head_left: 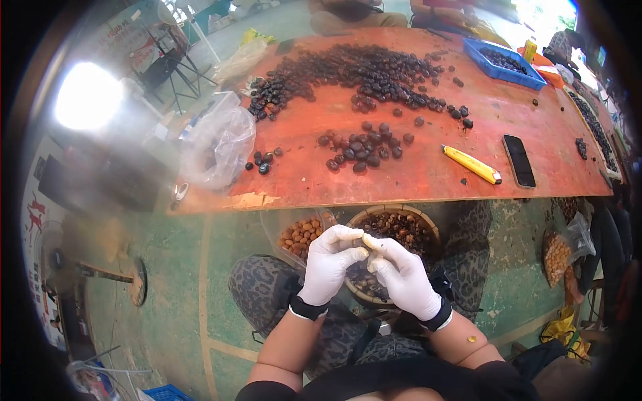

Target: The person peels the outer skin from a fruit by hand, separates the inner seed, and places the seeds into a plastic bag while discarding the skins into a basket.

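My left hand (331, 266) and my right hand (406, 277), both in white gloves with yellow-stained fingertips, meet above a round wicker basket (433, 230). Their fingers are pinched together, and whatever lies between them is too small and hidden to make out. Brown broken shells (394, 224) fill much of the basket, which sits between my knees. Beside my left hand stands a clear plastic container (271, 227) holding several round orange-brown kernels (300, 235). On the red table ahead lies a small group of dark round nuts (366, 147).
A large pile of dark nuts (348, 70) spreads across the far table. Nearer lie a yellow utility knife (471, 164), a phone (519, 161) and a plastic bag (217, 147). A blue tray (535, 81) stands at the back right. Other people sit across the table and at right.
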`<state>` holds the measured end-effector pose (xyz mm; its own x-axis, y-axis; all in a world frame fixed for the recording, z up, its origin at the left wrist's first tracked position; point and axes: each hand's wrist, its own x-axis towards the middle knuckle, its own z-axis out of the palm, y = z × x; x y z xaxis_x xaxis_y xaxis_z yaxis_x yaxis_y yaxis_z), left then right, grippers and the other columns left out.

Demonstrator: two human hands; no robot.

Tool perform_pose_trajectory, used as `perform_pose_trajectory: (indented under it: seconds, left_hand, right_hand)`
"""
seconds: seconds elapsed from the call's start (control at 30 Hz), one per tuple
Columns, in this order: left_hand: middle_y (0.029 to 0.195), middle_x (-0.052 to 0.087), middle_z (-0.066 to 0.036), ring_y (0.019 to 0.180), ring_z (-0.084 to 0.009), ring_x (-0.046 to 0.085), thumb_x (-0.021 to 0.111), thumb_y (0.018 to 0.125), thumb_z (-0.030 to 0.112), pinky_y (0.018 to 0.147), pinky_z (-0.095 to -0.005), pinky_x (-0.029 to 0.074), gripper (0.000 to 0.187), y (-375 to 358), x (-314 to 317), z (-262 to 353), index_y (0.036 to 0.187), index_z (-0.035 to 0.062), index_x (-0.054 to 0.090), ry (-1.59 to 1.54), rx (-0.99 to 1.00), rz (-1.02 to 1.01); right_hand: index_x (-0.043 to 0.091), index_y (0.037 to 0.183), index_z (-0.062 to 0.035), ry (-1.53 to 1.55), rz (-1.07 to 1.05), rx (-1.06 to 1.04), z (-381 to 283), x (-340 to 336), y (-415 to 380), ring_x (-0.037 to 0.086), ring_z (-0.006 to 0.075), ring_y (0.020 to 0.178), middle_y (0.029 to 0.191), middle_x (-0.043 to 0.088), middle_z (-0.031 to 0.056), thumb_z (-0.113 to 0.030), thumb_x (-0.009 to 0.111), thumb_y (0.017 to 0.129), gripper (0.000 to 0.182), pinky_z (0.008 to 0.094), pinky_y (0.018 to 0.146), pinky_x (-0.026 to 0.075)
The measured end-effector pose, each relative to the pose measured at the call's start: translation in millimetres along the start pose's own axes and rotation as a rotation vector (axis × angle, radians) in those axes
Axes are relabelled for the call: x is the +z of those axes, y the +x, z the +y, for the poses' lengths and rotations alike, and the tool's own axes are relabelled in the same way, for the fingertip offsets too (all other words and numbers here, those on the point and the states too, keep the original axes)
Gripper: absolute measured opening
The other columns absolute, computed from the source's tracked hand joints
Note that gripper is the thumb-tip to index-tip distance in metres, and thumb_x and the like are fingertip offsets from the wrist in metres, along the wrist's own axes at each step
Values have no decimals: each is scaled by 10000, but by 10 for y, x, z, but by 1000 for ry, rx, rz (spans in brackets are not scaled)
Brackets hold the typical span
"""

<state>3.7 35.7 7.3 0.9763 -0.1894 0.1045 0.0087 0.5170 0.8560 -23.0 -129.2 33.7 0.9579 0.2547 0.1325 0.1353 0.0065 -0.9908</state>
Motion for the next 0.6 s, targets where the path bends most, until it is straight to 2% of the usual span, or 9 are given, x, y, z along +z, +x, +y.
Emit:
perform_pose_trajectory:
  seconds: [0.1,0.13,0.23,0.3,0.37,0.43,0.47,0.5,0.6]
  left_hand:
    - [971,659,-90,884,-157,638,682,796,-51,780,-290,521,274,37,-31,51,1052,7,603,99,-136,42]
    - [946,664,-75,848,-140,640,677,803,-34,750,-270,521,253,42,5,143,1047,-1,618,172,-227,73]
    - [935,668,-66,805,-128,642,659,819,-13,717,-255,521,240,11,-81,165,1058,-6,637,329,-478,-247]
    - [986,668,-69,841,-135,644,633,847,15,745,-254,515,270,-49,-47,80,1117,0,634,263,-580,-209]
    - [1026,664,-77,884,-150,643,628,862,27,775,-254,509,305,-5,-45,28,1166,0,604,129,-390,-96]
    - [1124,635,-108,964,-185,630,652,863,42,843,-279,508,329,8,-136,-67,1181,5,577,-60,-262,-28]
    - [1120,632,-107,970,-186,628,662,852,34,851,-283,508,331,9,-121,-66,1171,7,579,-111,-231,2]
    - [1116,630,-106,975,-187,625,672,841,26,858,-287,509,334,5,-108,-68,1161,8,581,-161,-199,36]
    - [1068,633,-88,959,-182,625,680,825,7,846,-287,510,320,-15,-75,-114,1130,14,582,-166,-114,68]
  right_hand:
    - [522,1268,-31,230,-15,153,105,11,15,434,19,623,841,556,-12,11,478,928,345,166,557,371]
    - [512,1265,-39,321,-5,224,126,19,33,390,8,568,808,543,-14,-7,464,941,328,157,504,326]
    - [509,1269,-30,223,247,40,260,-95,169,397,9,561,804,548,-8,-29,456,957,316,154,496,332]
    - [444,1369,-26,253,324,57,278,-364,289,385,11,550,803,548,-10,-53,444,975,395,150,488,331]
    - [416,1403,-24,149,262,115,162,-403,256,384,12,558,799,551,-21,-54,439,976,429,152,506,344]
    - [482,1343,14,-89,182,73,151,-341,162,527,72,690,848,604,18,0,462,940,404,208,684,465]
    - [495,1321,30,-123,154,91,162,-289,105,577,114,770,861,635,69,10,482,923,398,253,767,482]
    - [493,1313,18,-113,124,82,137,-214,71,590,127,759,863,633,108,9,505,913,400,256,750,481]
    - [419,1305,-38,-181,101,21,85,-4,-18,649,273,811,937,625,181,10,534,897,427,323,733,501]
